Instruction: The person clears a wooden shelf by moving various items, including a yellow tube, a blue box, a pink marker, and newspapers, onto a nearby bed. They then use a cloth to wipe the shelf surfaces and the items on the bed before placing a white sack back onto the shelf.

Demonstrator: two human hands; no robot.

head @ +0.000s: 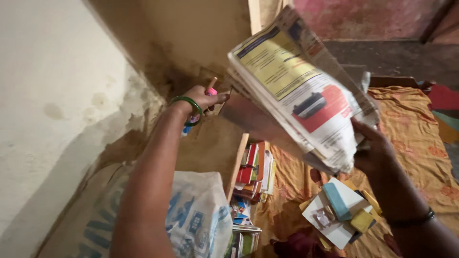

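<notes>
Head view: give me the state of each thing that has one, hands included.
Left hand: raised toward the wall, closed on a pink-tipped stick.
Right hand: grip shut on the newspaper stack, held up, folded, tilted.
Books: standing packed in a row.
Printed sack: slumped against the wall.
Orange cloth: spread out, wrinkled.

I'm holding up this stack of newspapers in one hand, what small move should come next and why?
Probably lower the newspapers onto the orange cloth: the right hand pinches only their bottom edge and they sag, while the left hand is busy with a pink pen.
</notes>
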